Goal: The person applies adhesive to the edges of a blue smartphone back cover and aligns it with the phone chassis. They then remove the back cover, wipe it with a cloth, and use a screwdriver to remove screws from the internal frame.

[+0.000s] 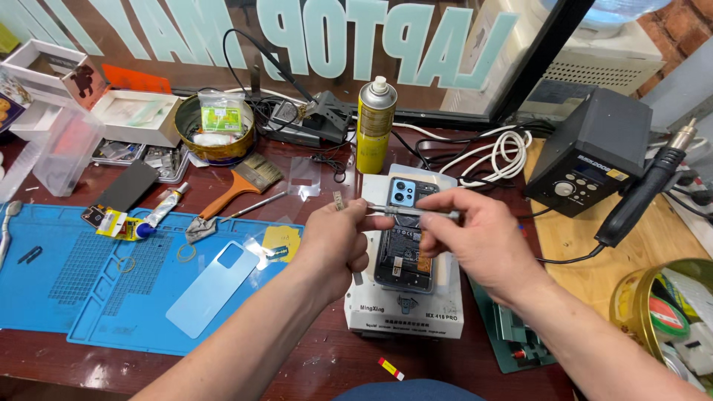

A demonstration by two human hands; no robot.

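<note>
An opened smartphone (403,245) with its back cover off lies on a white heating plate (405,312) at the centre of the bench. Above it, my right hand (475,241) holds a slim silver screwdriver (416,212) level. My left hand (334,241) pinches the screwdriver's left tip end, and a small pale piece sticks up from its fingers. The phone's light blue back cover (212,288) rests on the blue work mat (82,282) to the left.
A yellow spray can (373,126) stands behind the plate. A brush (241,186), tweezers, a glue tube (165,206) and a round tin (215,126) lie left. A black hot-air station (590,152) with its handle (642,193) sits right; another tin (665,319) at the right edge.
</note>
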